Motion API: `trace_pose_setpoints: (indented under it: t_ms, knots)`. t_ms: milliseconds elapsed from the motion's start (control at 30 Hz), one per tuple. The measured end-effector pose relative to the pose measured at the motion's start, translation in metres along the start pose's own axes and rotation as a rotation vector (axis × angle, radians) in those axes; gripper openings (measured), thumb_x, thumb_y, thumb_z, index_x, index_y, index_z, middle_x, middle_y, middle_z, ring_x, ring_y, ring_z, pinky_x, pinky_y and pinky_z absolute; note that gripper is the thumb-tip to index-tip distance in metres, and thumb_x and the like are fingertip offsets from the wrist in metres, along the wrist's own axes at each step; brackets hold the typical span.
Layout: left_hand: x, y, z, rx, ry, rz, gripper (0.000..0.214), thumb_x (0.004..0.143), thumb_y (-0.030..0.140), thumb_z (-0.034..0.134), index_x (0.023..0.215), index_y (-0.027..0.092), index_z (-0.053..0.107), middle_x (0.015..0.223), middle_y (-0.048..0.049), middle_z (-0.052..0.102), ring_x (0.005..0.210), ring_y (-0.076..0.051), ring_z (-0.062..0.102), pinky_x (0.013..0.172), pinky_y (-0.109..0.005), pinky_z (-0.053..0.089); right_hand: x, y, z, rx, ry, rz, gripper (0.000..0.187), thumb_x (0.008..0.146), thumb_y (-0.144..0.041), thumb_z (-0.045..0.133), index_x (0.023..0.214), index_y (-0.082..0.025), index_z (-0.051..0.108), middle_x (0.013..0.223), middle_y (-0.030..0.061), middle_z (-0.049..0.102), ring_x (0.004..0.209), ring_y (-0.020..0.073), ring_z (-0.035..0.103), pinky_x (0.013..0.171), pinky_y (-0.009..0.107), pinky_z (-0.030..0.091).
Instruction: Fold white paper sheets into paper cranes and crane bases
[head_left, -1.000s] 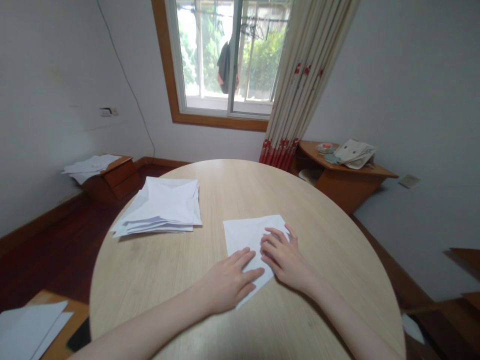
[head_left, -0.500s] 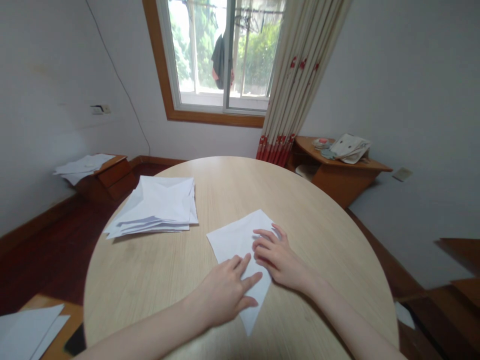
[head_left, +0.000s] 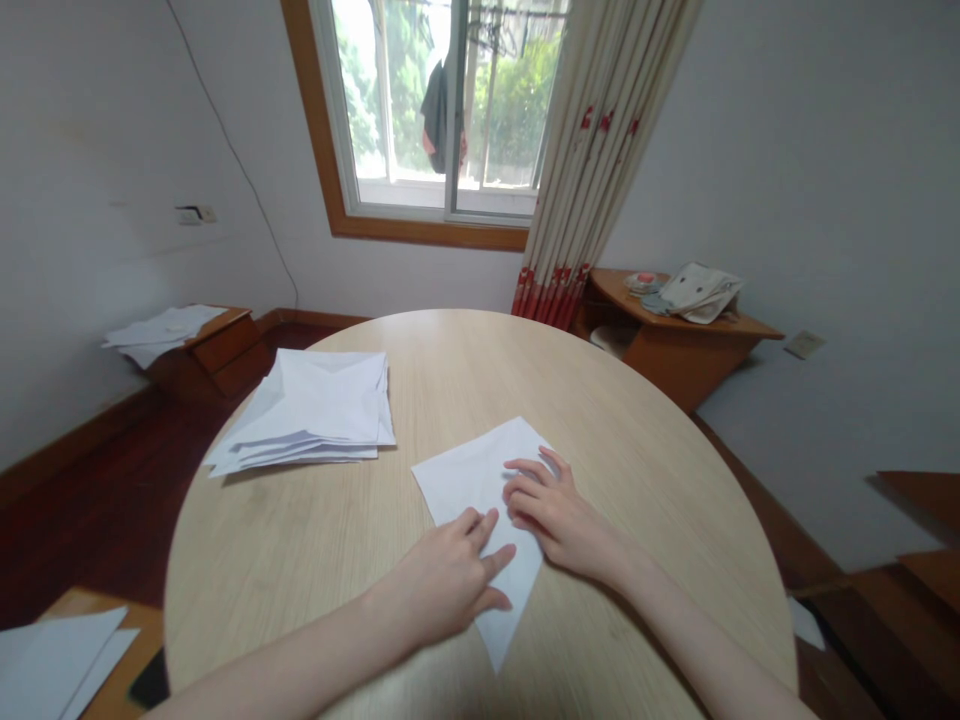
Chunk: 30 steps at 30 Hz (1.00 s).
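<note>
Head view: the left hand (head_left: pixel 448 578) and right hand (head_left: pixel 553 510) lie open, slightly curled, on paper (head_left: pixel 465 465) on the table (head_left: pixel 615 420). The paper looks light, easily creased, best held by its edges.

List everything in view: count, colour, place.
Paper sheet: 1, white, under both hands
Paper stack: 1, white, table's left
Round table: 1, pale wood, centre
Drawer cabinet: 1, brown, back left
Papers: several, white, on cabinet
Loose sheets: at least 2, white, lower left
Corner desk: 1, brown, back right
Bag: 1, off-white, on desk
Window: 1, white-framed, far wall
Clothes hangers: several, dark, outside window
Curtain: 1, cream-and-red, beside window
Wall plate: 1, beige, right wall
Left hand: 1, bare, on sheet
Right hand: 1, bare, sheet's right edge
</note>
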<state>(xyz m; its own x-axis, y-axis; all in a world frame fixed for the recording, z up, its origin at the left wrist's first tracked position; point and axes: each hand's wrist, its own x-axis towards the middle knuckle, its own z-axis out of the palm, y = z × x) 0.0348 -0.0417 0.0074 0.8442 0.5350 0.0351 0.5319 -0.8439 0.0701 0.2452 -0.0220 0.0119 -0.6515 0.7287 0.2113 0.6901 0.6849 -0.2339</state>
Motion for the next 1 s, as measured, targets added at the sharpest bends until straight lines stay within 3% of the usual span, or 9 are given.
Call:
trace_pose_setpoints:
  t_ms: [600, 833, 900, 1000]
  knots:
    - [0.003, 0.002, -0.004, 0.027, -0.022, -0.009, 0.054, 0.091, 0.05, 0.053, 0.132, 0.014, 0.051, 0.136, -0.0194, 0.052, 0.113, -0.03, 0.054, 0.09, -0.038, 0.048, 0.001, 0.002, 0.003, -0.057, 0.014, -0.011, 0.012, 0.091, -0.012, 0.049, 0.088, -0.02, 0.057, 0.099, 0.0048, 0.065, 0.125, 0.0234, 0.045, 0.111, 0.053, 0.016]
    - [0.003, 0.003, -0.003, -0.006, 0.021, -0.048, 0.052, 0.087, 0.047, 0.06, 0.128, 0.016, 0.054, 0.131, -0.0184, 0.053, 0.111, -0.03, 0.054, 0.086, -0.041, 0.05, 0.0, 0.005, 0.009, -0.087, 0.112, -0.069, 0.013, 0.092, -0.014, 0.05, 0.086, -0.02, 0.059, 0.105, 0.0044, 0.066, 0.128, 0.0228, 0.043, 0.111, 0.052, 0.017]
    - [0.003, 0.002, -0.004, -0.014, 0.031, -0.06, 0.049, 0.087, 0.046, 0.061, 0.127, 0.017, 0.055, 0.128, -0.0162, 0.055, 0.108, -0.029, 0.055, 0.085, -0.04, 0.051, 0.001, 0.006, 0.01, -0.099, 0.147, -0.094, 0.014, 0.093, -0.014, 0.048, 0.092, -0.021, 0.06, 0.111, 0.0058, 0.066, 0.13, 0.0235, 0.041, 0.111, 0.052, 0.019]
    - [0.003, 0.001, -0.005, -0.028, 0.04, -0.08, 0.044, 0.09, 0.044, 0.058, 0.125, 0.018, 0.057, 0.119, -0.0136, 0.058, 0.104, -0.029, 0.055, 0.084, -0.041, 0.051, 0.001, 0.006, 0.01, -0.136, 0.179, -0.116, 0.028, 0.093, -0.012, 0.045, 0.117, -0.021, 0.057, 0.129, 0.0081, 0.06, 0.134, 0.0243, 0.037, 0.11, 0.051, 0.022]
